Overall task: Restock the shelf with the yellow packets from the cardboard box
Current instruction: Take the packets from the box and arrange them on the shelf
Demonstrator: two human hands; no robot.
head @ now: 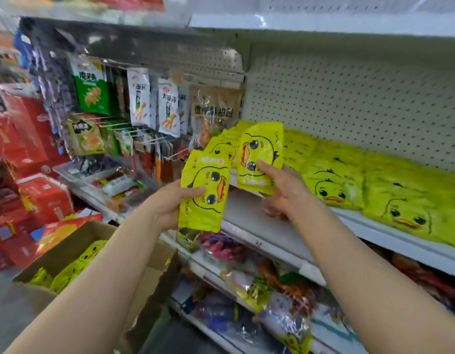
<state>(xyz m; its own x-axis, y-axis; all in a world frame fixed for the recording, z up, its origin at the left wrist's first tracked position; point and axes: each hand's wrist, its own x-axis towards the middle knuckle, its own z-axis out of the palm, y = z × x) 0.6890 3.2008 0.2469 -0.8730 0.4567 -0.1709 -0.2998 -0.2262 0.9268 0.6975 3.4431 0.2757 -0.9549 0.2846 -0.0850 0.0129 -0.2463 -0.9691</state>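
Above the white shelf [249,221], the left hand [167,203] grips a fanned stack of yellow packets [204,192], while the right hand [285,190] pinches a single packet [259,154]. More packets lie on the shelf to the right [333,182] and inside the cardboard box [76,241] lower left.

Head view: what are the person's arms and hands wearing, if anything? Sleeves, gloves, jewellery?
Both forearms are bare for the whole stretch in view; no sleeve edge shows. The left hand and right hand have no gloves, and no watch, bracelet or ring is visible on the parts shown. Nails look short and unpainted, though the picture is slightly blurred.
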